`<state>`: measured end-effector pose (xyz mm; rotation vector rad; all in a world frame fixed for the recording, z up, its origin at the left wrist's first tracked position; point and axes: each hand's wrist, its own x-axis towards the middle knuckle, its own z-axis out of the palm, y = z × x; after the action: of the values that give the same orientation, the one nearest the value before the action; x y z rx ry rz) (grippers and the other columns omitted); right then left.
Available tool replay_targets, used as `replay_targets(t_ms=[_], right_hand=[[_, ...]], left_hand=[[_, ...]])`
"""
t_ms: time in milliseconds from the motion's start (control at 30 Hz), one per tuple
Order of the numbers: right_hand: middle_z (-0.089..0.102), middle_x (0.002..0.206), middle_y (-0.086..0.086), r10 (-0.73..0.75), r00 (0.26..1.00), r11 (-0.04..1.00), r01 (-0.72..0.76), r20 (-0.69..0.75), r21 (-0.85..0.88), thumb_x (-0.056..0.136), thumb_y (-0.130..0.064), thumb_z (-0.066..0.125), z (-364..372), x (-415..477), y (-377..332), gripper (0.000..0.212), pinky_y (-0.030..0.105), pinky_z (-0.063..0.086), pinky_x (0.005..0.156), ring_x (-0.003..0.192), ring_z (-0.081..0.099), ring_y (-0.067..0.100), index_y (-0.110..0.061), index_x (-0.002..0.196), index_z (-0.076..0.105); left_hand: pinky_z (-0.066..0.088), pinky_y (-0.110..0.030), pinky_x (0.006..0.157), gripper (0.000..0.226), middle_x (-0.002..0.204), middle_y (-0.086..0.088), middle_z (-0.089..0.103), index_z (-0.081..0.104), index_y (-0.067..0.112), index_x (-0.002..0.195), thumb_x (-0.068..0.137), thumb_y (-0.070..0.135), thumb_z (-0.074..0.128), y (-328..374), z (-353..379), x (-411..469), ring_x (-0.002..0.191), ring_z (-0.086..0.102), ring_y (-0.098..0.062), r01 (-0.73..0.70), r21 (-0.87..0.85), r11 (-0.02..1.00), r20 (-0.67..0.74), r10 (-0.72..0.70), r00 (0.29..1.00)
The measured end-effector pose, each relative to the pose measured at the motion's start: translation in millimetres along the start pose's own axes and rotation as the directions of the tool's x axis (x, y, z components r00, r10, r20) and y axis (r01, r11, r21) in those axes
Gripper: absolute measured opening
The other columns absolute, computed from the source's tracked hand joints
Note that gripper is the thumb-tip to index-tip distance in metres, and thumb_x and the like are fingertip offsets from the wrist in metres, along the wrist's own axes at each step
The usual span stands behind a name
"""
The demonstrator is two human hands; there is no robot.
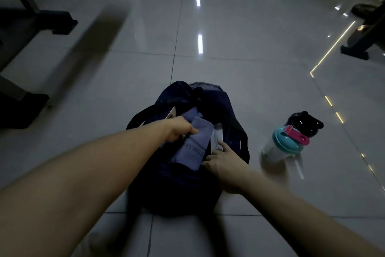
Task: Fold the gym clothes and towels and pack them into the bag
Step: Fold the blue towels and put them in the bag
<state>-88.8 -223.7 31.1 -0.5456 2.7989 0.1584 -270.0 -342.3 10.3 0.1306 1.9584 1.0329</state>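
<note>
We judged the main risk to be the fold coming undone. The left hand [179, 128] had its fingers curled over only the far left edge of the folded cloth [191, 148], so a push down into the bag [183, 190] could have bunched the free near end or caught it on the rim. The right hand [225, 165] lay at the right side of the opening, fingertips by a white tag [216, 138]. We could not tell whether it gripped the rim or only pressed on it, and a slack rim could have closed over the cloth. A shaker bottle [281, 146] stood on the floor [125, 69] to the right, well apart from the bag.

The cloth was pale lavender with light lettering across it. It was folded into a narrow oblong and lay slanted in the mouth of the dark bag, partly sunk in, with more of the same colour behind it.
</note>
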Motion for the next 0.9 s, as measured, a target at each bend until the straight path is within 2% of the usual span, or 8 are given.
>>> replay_targets(t_ms=[100, 267, 433, 567, 633, 700, 800, 900], right_hand=[[0.066, 0.099, 0.002, 0.005, 1.000, 0.999, -0.005, 0.016, 0.042, 0.089, -0.018, 0.057, 3, -6, 1, 0.016, 0.056, 0.021, 0.119, 0.105, 0.058, 0.027, -0.019, 0.103, 0.063], [0.063, 0.085, 0.000, 0.120, 0.985, 0.985, -0.103, -0.122, 0.139, 0.089, -0.043, 0.023, 6, -3, 5, 0.046, 0.045, 0.035, 0.106, 0.086, 0.059, 0.022, -0.020, 0.082, 0.062], [0.056, 0.139, 0.008, 0.198, 0.964, 0.971, -0.168, -0.177, 0.170, 0.095, -0.045, 0.012, 10, 13, 14, 0.062, 0.045, 0.031, 0.114, 0.131, 0.050, 0.025, -0.016, 0.118, 0.061], [0.049, 0.147, 0.008, 0.192, 0.974, 0.973, -0.173, -0.120, 0.152, 0.103, -0.046, 0.020, 15, 28, 24, 0.054, 0.047, 0.024, 0.119, 0.138, 0.042, 0.023, -0.013, 0.128, 0.055], [0.044, 0.151, 0.009, 0.186, 0.980, 0.974, -0.175, -0.066, 0.142, 0.105, -0.043, 0.026, 15, 38, 27, 0.051, 0.050, 0.020, 0.121, 0.142, 0.038, 0.023, -0.011, 0.135, 0.052], [0.044, 0.151, 0.010, 0.174, 0.985, 0.978, -0.170, -0.018, 0.119, 0.105, -0.043, 0.026, 16, 49, 29, 0.052, 0.051, 0.019, 0.121, 0.142, 0.038, 0.024, -0.010, 0.139, 0.048], [0.037, 0.158, 0.008, 0.166, 0.985, 0.978, -0.170, 0.047, 0.120, 0.099, -0.046, 0.015, 16, 60, 34, 0.065, 0.053, 0.017, 0.121, 0.143, 0.037, 0.024, -0.012, 0.149, 0.038], [0.027, 0.164, 0.007, 0.145, 0.979, 0.980, -0.162, 0.142, 0.117, 0.101, -0.046, 0.017, 12, 66, 40, 0.063, 0.054, 0.013, 0.122, 0.148, 0.031, 0.023, -0.014, 0.155, 0.030]], left_hand=[[0.041, -0.025, 0.052, 0.030, 0.066, -0.008, 0.047, 0.052, 0.011, 0.072, 0.088, 0.017, 0.077, -6, 8, 0, 0.058, 0.047, -0.019, -0.087, 0.135, 0.987, -0.089, 0.100, 0.991], [0.046, -0.026, 0.051, 0.034, 0.058, -0.008, 0.050, 0.051, 0.011, 0.067, 0.087, 0.013, 0.079, -24, 7, -8, 0.052, 0.051, -0.018, -0.049, 0.204, 0.978, -0.048, 0.060, 0.997], [0.046, -0.029, 0.058, 0.034, 0.059, -0.010, 0.053, 0.052, 0.011, 0.063, 0.090, 0.008, 0.074, -27, 2, -4, 0.051, 0.050, -0.018, -0.042, 0.275, 0.961, -0.012, 0.047, 0.999], [0.048, -0.027, 0.055, 0.036, 0.060, -0.008, 0.058, 0.053, 0.012, 0.062, 0.084, 0.015, 0.081, -28, -2, -3, 0.056, 0.058, -0.019, -0.158, 0.366, 0.917, -0.058, 0.192, 0.980], [0.047, -0.027, 0.058, 0.028, 0.074, 0.001, 0.065, 0.059, 0.017, 0.079, 0.078, 0.030, 0.084, -29, -5, -7, 0.070, 0.062, -0.017, -0.200, 0.563, 0.802, -0.114, 0.315, 0.942], [0.049, -0.033, 0.073, 0.048, 0.106, 0.005, 0.064, 0.058, 0.024, 0.112, 0.075, 0.042, 0.083, -29, -6, -15, 0.097, 0.059, -0.019, -0.205, 0.744, 0.636, -0.137, 0.445, 0.885], [0.045, -0.037, 0.093, 0.065, 0.133, 0.000, 0.054, 0.052, 0.022, 0.136, 0.082, 0.049, 0.076, -28, -7, -31, 0.119, 0.052, -0.023, -0.302, 0.889, 0.345, 0.027, 0.618, 0.785], [0.035, -0.039, 0.109, 0.074, 0.142, 0.001, 0.051, 0.053, 0.022, 0.141, 0.082, 0.063, 0.069, -39, -11, -40, 0.131, 0.043, -0.022, -0.362, 0.924, 0.122, 0.215, 0.617, 0.757]])
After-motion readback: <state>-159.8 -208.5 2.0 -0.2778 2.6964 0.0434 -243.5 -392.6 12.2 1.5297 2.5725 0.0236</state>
